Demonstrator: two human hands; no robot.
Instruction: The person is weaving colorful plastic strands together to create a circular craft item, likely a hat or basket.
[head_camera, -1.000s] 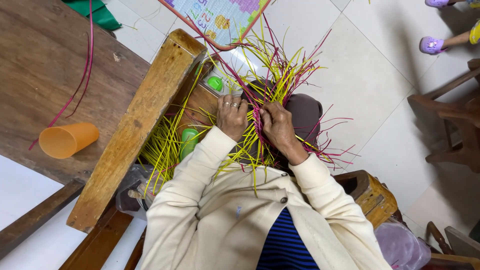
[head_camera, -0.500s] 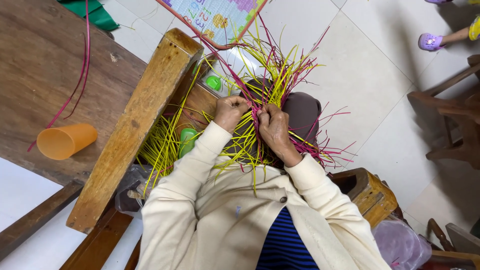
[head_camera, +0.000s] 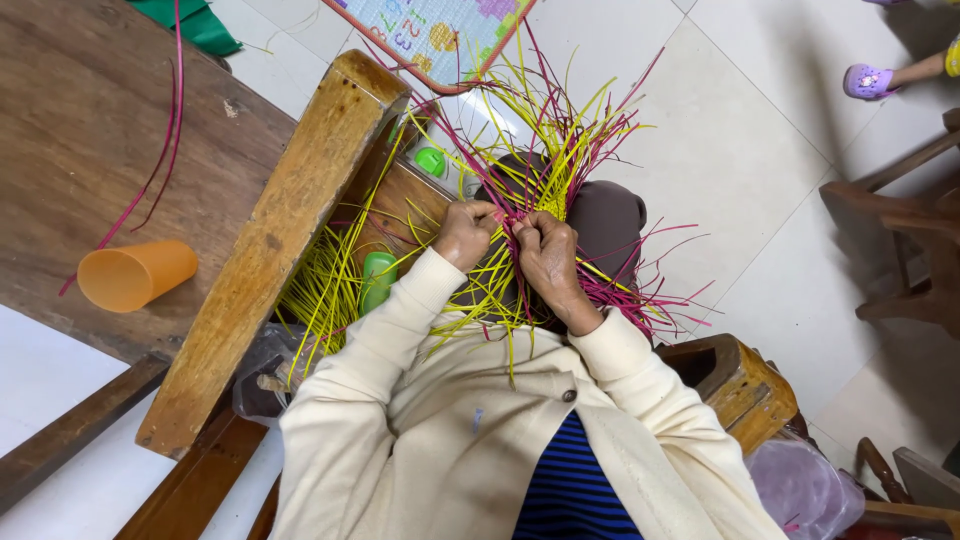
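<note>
A tangle of thin yellow and magenta strips (head_camera: 560, 150) fans out over my lap and the tiled floor. My left hand (head_camera: 464, 235) is closed on a few of these strips near the middle of the bundle. My right hand (head_camera: 547, 255) sits right beside it, knuckles up, pinching strips too. The two hands almost touch. More loose yellow strips (head_camera: 322, 295) hang down to the left beside a wooden beam (head_camera: 280, 240). Both arms are in cream cardigan sleeves.
An orange plastic cup (head_camera: 135, 274) lies on its side on the wooden table (head_camera: 70, 130), near a long magenta strip (head_camera: 165, 150). Green bottle (head_camera: 378, 280) stands below the beam. Wooden stool (head_camera: 735, 385) at right, a chair (head_camera: 900, 250) further right, a person's foot in a purple sandal (head_camera: 866, 80) top right.
My left hand has curled from flat fingers into a fist and moved closer to my right hand. The strips have shifted slightly with the hands.
</note>
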